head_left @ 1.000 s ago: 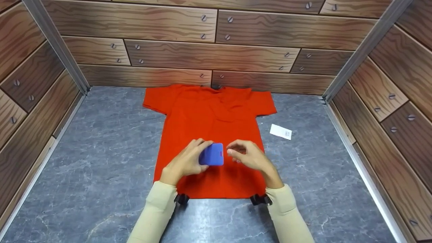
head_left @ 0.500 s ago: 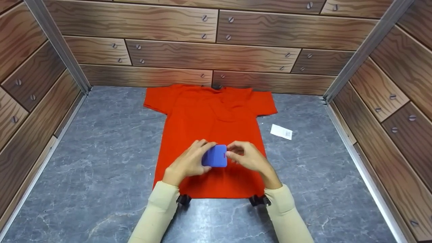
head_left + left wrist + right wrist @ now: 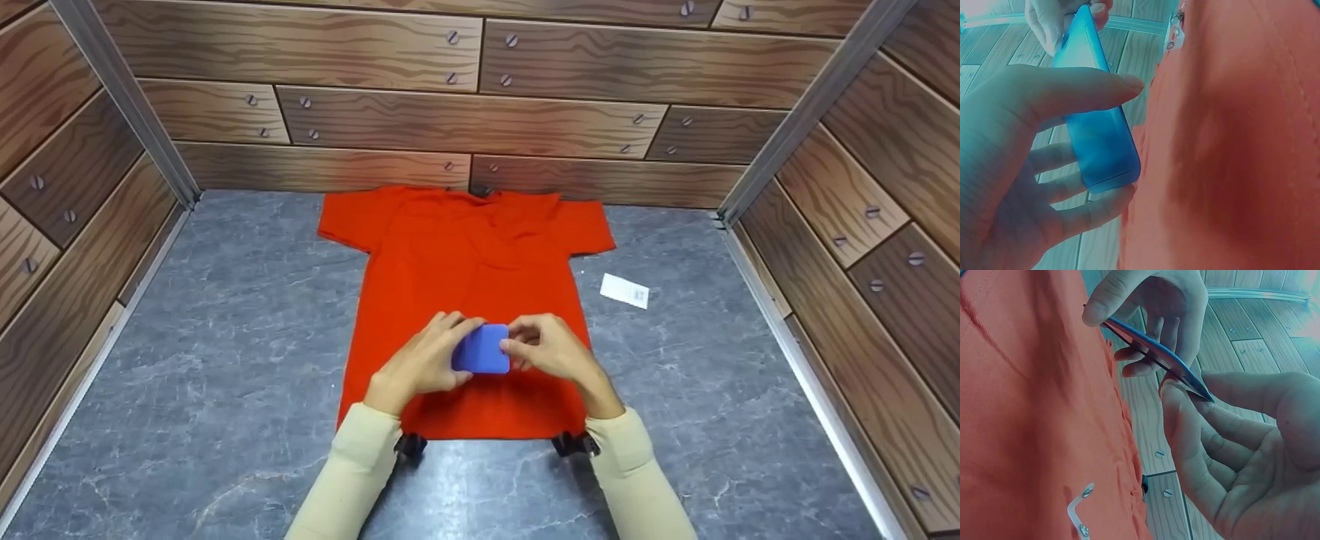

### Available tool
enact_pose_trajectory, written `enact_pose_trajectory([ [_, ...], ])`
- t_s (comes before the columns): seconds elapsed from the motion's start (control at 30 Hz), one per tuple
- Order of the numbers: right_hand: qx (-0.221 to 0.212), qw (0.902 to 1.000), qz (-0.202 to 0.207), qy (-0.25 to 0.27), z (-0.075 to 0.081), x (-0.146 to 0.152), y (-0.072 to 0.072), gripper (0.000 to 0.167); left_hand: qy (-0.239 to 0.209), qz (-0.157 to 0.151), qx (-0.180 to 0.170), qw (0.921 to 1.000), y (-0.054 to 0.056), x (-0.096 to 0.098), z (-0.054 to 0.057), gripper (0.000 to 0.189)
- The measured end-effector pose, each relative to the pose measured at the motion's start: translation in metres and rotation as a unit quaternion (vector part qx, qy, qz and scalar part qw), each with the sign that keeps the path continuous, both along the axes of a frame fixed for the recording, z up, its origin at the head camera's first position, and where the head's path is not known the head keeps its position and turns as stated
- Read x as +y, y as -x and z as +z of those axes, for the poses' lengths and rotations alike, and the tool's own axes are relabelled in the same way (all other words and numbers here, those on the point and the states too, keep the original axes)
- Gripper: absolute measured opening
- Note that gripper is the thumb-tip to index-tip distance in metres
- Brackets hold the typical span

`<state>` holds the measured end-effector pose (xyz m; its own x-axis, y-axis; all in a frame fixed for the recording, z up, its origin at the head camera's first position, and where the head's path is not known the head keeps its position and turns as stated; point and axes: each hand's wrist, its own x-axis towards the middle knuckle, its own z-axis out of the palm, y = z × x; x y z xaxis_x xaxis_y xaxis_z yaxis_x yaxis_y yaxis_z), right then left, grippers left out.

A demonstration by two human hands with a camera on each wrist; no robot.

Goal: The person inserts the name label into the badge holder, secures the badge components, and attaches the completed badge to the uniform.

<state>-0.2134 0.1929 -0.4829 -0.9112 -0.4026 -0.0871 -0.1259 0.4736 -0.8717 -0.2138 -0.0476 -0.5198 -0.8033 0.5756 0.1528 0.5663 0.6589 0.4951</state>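
Observation:
A flat blue case [image 3: 484, 350] with rounded corners is held up over a red T-shirt [image 3: 472, 270] laid out on the grey table. My left hand [image 3: 420, 361] grips its left end, with the thumb [image 3: 1095, 90] along one face and the fingers on the far side. My right hand [image 3: 551, 346] pinches the right edge between thumb and fingertips. In the right wrist view the blue case [image 3: 1157, 351] is seen nearly edge-on, with a narrow gap along its side. What lies inside cannot be made out.
A small white paper slip [image 3: 624, 291] lies right of the T-shirt. Wood-patterned walls [image 3: 480, 120] with metal corner rails [image 3: 810, 105] enclose the table at the back and both sides. A bent metal strip [image 3: 1077, 509] with screws shows in the right wrist view.
My left hand has carried the blue case slightly right, toward my right hand. The right thumb and fingers have closed onto its edge, and the small red mark there is now covered.

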Motion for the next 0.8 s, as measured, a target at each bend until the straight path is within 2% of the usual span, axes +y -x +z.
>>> enact_pose_trajectory([
  [0.33, -0.012, 0.9999, 0.001, -0.003, -0.001, -0.001, 0.001, 0.019, 0.005, -0.002, 0.009, 0.9999, 0.001, 0.001, 0.0, 0.074],
  [0.5, -0.002, 1.0, -0.005, -0.003, 0.0, 0.001, 0.0, 0.017, -0.002, -0.005, 0.011, 0.9999, 0.002, 0.003, 0.0, 0.075],
  [0.63, 0.005, 0.9999, -0.01, -0.007, -0.002, 0.002, 0.002, 0.014, -0.028, -0.006, 0.0, 0.9996, 0.002, 0.0, 0.001, 0.074],
  [0.8, 0.007, 0.9998, -0.017, -0.008, -0.001, 0.002, 0.002, 0.012, -0.069, -0.005, -0.022, 0.9974, 0.005, -0.008, 0.002, 0.062],
])
